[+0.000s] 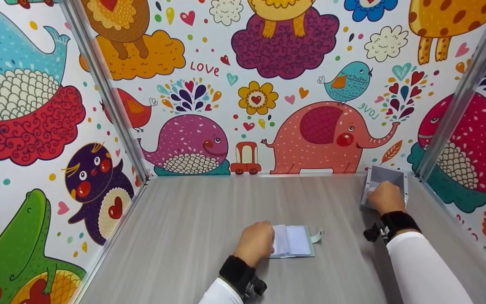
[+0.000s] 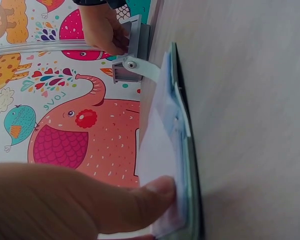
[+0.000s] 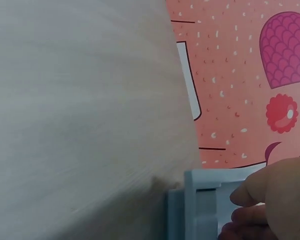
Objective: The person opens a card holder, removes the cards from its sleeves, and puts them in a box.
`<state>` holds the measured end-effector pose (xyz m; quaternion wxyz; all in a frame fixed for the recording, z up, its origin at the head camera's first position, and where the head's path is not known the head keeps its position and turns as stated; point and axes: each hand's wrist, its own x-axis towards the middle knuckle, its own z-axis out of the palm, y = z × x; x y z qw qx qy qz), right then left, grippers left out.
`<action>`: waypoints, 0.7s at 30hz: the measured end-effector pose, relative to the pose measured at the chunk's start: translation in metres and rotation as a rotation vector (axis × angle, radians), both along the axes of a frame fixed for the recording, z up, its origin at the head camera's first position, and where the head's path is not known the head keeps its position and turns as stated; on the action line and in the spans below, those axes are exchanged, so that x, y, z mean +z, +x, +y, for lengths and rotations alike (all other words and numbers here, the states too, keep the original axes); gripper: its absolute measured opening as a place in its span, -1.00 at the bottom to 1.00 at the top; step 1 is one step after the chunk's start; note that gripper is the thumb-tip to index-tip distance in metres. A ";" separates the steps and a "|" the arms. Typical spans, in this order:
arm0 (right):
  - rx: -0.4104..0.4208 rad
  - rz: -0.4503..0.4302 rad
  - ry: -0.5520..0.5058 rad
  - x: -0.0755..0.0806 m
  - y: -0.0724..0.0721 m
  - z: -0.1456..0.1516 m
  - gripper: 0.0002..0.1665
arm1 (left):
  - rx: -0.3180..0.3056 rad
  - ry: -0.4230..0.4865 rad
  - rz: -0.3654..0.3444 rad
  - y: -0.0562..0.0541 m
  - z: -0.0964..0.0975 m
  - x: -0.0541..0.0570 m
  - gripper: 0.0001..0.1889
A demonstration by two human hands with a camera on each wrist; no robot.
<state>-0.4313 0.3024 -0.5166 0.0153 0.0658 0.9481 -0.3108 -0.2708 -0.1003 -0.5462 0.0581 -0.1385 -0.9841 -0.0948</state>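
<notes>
An open card holder with a pale green cover and clear, whitish sleeves lies on the table. Its snap strap sticks out to the right. My left hand grips the holder's left side, the thumb lying over the sleeves in the left wrist view. At the back right stands a grey open-topped box. My right hand reaches inside it with bent fingers. Whether those fingers pinch anything is hidden by the hand and the box wall.
The grey wood-grain table ends at walls printed with cartoon animals. Metal corner posts rise at the back left and back right. The box stands close to the back right corner.
</notes>
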 end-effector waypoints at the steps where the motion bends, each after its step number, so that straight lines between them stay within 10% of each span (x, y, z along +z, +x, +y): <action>1: -0.006 0.010 -0.001 0.001 0.001 -0.002 -0.63 | 0.000 -0.001 -0.001 0.000 0.000 0.000 -0.75; 15: -0.066 0.418 0.067 0.010 0.026 -0.055 -0.74 | 0.015 -0.007 -0.012 -0.001 0.001 -0.002 -0.79; 21: 0.020 0.424 0.020 0.020 0.042 -0.091 -0.69 | 0.011 -0.011 -0.008 -0.001 0.001 -0.001 -0.79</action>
